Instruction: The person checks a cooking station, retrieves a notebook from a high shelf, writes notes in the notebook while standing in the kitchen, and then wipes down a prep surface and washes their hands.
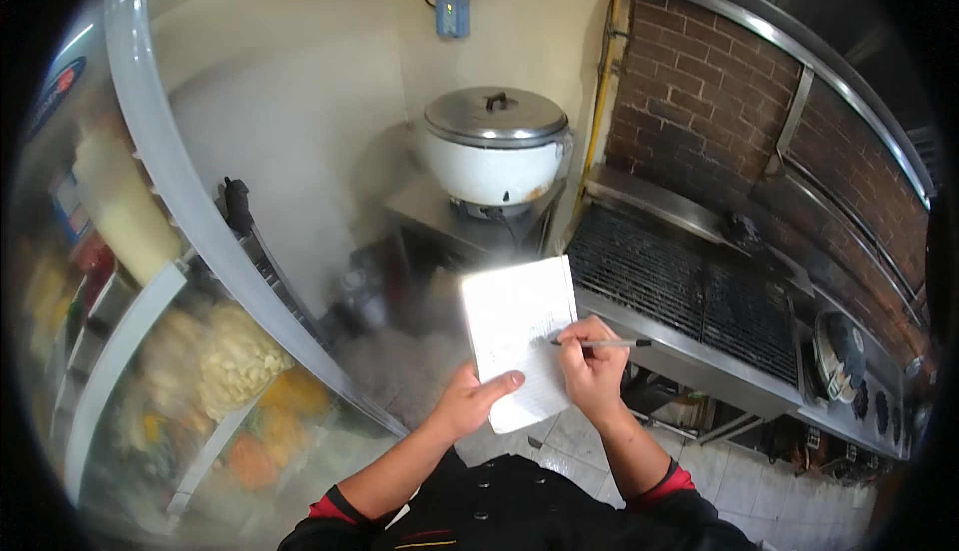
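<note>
A white notepad (517,311) is held out in front of my chest, with lines of handwriting on its page. My left hand (476,403) grips its lower left corner, thumb on top of the page and the fingers hidden beneath. In my right hand (596,364) is a slim pen (618,343), pinched between thumb and fingers. The pen's tip meets the page near its right edge, and the side of that hand rests against the pad. Glare washes out much of the upper page.
To the left stands a glass-door refrigerator (157,139) with bagged food (243,360) on its shelves. Ahead, a large white rice cooker (491,165) sits on a metal table (419,206). A charbroiler grill (674,281) lines the right side, a lidded pan (835,356) beside it. Tiles cover the floor (727,468).
</note>
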### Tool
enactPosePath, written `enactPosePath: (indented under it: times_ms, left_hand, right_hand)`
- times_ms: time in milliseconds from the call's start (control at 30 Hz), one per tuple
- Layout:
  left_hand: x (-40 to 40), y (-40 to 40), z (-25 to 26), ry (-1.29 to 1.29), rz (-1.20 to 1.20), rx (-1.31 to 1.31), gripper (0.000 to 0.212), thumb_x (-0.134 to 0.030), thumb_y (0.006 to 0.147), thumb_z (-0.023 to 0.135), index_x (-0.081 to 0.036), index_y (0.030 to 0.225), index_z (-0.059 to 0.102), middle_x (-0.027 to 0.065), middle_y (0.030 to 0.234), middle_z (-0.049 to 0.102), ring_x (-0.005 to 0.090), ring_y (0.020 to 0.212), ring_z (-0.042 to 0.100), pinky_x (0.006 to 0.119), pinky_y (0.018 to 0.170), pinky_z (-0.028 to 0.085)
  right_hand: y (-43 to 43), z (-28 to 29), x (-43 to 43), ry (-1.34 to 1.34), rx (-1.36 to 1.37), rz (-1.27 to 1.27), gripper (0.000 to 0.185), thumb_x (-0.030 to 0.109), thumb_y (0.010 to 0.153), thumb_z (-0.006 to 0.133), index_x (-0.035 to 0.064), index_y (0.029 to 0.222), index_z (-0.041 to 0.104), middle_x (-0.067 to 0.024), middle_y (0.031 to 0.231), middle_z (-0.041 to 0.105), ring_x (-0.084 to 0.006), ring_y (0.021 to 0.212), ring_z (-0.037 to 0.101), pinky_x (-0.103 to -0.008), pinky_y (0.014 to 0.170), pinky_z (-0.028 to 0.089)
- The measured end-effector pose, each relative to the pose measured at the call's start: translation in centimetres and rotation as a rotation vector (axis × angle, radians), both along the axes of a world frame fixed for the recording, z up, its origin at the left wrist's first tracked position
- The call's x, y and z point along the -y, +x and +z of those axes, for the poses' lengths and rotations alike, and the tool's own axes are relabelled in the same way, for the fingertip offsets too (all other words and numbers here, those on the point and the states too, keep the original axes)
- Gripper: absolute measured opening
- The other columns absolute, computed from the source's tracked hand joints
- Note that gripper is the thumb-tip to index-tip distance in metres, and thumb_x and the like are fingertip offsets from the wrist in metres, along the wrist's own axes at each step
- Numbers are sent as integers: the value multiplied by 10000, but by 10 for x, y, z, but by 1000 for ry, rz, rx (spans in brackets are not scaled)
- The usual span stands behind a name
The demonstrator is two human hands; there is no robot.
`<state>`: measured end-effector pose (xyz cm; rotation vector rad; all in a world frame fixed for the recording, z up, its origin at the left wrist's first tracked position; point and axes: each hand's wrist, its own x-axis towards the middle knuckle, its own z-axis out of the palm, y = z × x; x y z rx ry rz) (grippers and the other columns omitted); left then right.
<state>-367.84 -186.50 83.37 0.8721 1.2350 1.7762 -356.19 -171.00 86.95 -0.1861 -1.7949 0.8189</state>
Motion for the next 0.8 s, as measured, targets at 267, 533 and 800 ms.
enactPosePath:
  times_ms: [267, 533, 800]
  left_hand:
    - [1, 1, -7, 65, 2, -17, 402, -95, 940, 695, 20, 1306, 573, 94, 1214, 669, 174, 1100, 628, 342, 960, 493]
    - [-1, 2, -4, 96, 2, 0, 397, -80, 941, 695, 20, 1306, 574, 99, 1215, 671, 175, 1101, 630, 345, 964, 497]
    - [-1, 4, -4, 79, 2, 39, 396, -83, 935, 700, 28, 1294, 574, 103, 1202, 671, 185, 1090, 635, 346, 952, 502]
  right_hand:
    - [-1, -6, 1, -1, 59, 2, 71, -38, 804, 599, 5, 783, 652, -67, 677, 594, -92, 523, 502, -256, 464, 364]
    - [-3, -8, -2, 59, 36, -20, 62, -28, 797, 601, 8, 801, 652, -75, 664, 582, -99, 505, 493, -261, 457, 358]
    - [4, -12, -3, -77, 21, 30, 77, -26, 805, 596, -5, 795, 669, -64, 672, 600, -100, 545, 509, -265, 502, 372]
